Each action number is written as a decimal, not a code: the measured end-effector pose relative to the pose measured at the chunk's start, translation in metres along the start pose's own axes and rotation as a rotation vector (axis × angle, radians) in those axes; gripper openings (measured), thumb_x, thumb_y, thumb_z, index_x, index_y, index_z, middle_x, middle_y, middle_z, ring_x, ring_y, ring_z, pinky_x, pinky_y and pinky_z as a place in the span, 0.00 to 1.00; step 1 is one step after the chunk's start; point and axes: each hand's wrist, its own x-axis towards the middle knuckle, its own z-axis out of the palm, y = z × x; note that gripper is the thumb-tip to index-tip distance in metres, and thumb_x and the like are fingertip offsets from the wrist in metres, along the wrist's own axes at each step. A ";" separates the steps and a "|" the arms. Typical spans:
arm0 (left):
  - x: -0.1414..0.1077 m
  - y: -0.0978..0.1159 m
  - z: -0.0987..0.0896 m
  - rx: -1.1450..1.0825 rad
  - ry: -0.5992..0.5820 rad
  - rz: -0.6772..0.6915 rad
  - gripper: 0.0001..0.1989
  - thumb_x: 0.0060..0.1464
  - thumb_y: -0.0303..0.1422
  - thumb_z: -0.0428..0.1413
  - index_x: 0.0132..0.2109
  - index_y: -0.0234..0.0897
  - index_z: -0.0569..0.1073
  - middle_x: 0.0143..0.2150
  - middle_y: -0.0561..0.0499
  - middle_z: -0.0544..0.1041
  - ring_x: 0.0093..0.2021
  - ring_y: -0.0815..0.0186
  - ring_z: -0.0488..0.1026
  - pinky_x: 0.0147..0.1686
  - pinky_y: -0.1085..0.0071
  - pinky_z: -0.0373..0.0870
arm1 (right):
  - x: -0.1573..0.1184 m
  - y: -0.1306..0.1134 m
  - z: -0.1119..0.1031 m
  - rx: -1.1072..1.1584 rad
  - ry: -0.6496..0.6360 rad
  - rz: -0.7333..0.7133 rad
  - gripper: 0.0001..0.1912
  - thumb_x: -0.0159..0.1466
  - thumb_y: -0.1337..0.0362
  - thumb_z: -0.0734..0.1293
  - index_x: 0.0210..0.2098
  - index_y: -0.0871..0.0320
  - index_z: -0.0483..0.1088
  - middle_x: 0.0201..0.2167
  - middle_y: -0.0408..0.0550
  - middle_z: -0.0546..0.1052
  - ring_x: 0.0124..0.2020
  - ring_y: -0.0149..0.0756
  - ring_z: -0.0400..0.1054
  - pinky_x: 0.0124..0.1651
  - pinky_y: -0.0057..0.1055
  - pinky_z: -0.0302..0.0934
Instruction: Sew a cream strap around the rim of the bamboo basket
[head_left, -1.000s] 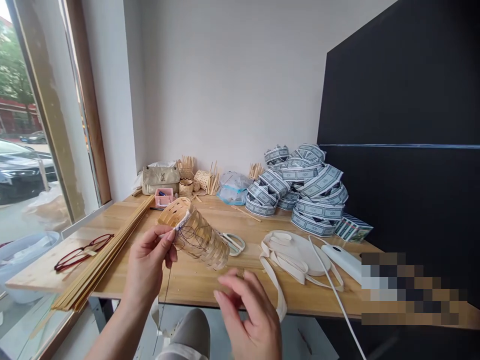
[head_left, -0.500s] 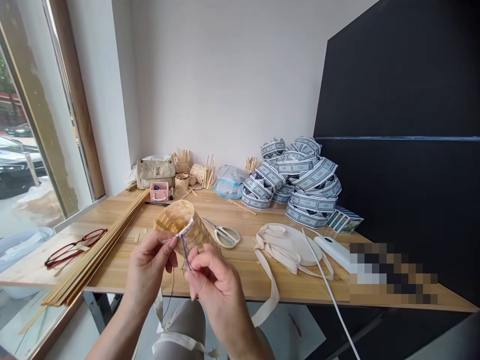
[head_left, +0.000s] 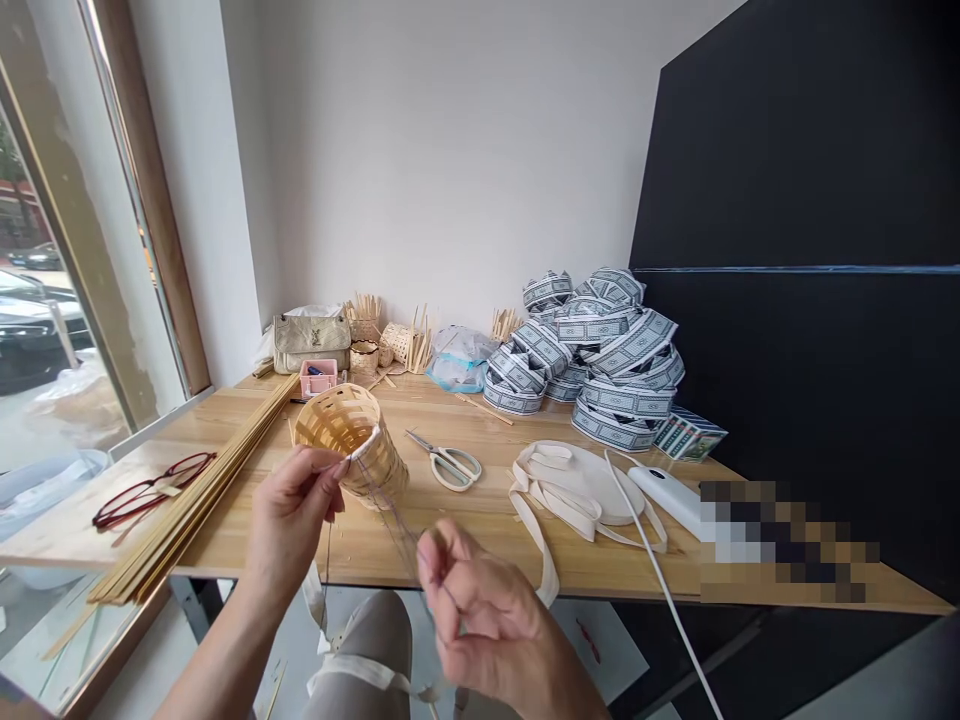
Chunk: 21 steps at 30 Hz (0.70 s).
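A small woven bamboo basket stands tilted on the table, its open mouth toward the upper left. My left hand is closed in a pinch at the basket's near rim, where a white strip runs along the edge. From that rim a dark purple thread stretches down to my right hand, whose fingers are closed on it, slightly blurred. Whether a needle is there I cannot tell. A loose dark thread end and white fabric tape hang below my left hand, over my leg.
Scissors lie right of the basket, beside a roll of cream tape. Bamboo strips and red glasses lie left. Patterned bands are piled behind; a white cable crosses the right side.
My right hand has moved from close by the rim down and to the right, drawing the thread out long. The basket has shifted slightly left, with my left hand still at its rim.
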 end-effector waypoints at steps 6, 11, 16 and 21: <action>0.006 0.002 -0.005 -0.042 0.028 -0.050 0.05 0.49 0.32 0.56 0.28 0.35 0.74 0.16 0.56 0.67 0.17 0.72 0.63 0.16 0.77 0.61 | -0.005 0.002 -0.011 0.270 0.152 -0.002 0.08 0.50 0.57 0.75 0.26 0.53 0.76 0.25 0.41 0.66 0.24 0.26 0.57 0.29 0.25 0.53; 0.012 -0.004 -0.014 -0.021 0.101 -0.042 0.04 0.48 0.33 0.58 0.29 0.36 0.74 0.16 0.58 0.65 0.16 0.73 0.62 0.16 0.77 0.59 | -0.005 0.016 -0.020 0.246 0.237 0.120 0.17 0.48 0.50 0.74 0.25 0.57 0.73 0.11 0.33 0.56 0.12 0.20 0.44 0.16 0.21 0.39; 0.015 -0.008 -0.022 0.004 0.147 -0.046 0.04 0.48 0.33 0.59 0.30 0.37 0.74 0.15 0.59 0.63 0.16 0.73 0.60 0.16 0.76 0.56 | 0.003 0.021 -0.022 -0.182 0.627 0.183 0.16 0.51 0.50 0.69 0.27 0.58 0.72 0.12 0.35 0.60 0.13 0.23 0.46 0.17 0.23 0.42; 0.014 -0.007 -0.024 0.060 0.141 -0.018 0.04 0.47 0.33 0.59 0.30 0.38 0.74 0.16 0.58 0.64 0.17 0.72 0.61 0.16 0.75 0.57 | 0.010 0.022 -0.025 -0.345 0.865 0.122 0.09 0.46 0.60 0.72 0.23 0.58 0.71 0.17 0.39 0.67 0.19 0.27 0.56 0.21 0.24 0.49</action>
